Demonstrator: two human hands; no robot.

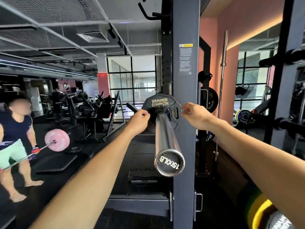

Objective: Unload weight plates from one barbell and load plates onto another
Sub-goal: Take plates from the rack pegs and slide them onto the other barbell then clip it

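A black plate [162, 111] sits on a bar [166, 139] at the centre of the frame, pushed well back along the sleeve, whose steel end cap points toward the lower middle. A dark collar [162, 110] appears to sit against the plate's hub. Just right of the bar stands a rack post [185, 113].

The left hand [138, 120] is at the plate's left edge, fingers curled at the rim; whether they truly clamp the rim or only touch it cannot be told, since the knuckles hide the contact. The right hand [195, 115] hangs just beside the plate's right edge, fingers loosely bent with thumb and forefinger close together, holding nothing that shows.

The step in hand looks like taking this plate off, and several things could spoil it. If the collar is locked, pulling the plate will only jerk the bar in the rack. With only the left hand gripping, the plate could tilt and bind on the sleeve, then come free suddenly. Once it clears the end cap its full weight drops into the hands, and a weak hold could send it toward the feet. The post is close on the right, so knuckles could be pinched there.

At lower left a second person [14, 134] lifts a bar with a pink plate [57, 140], well apart from this rack.
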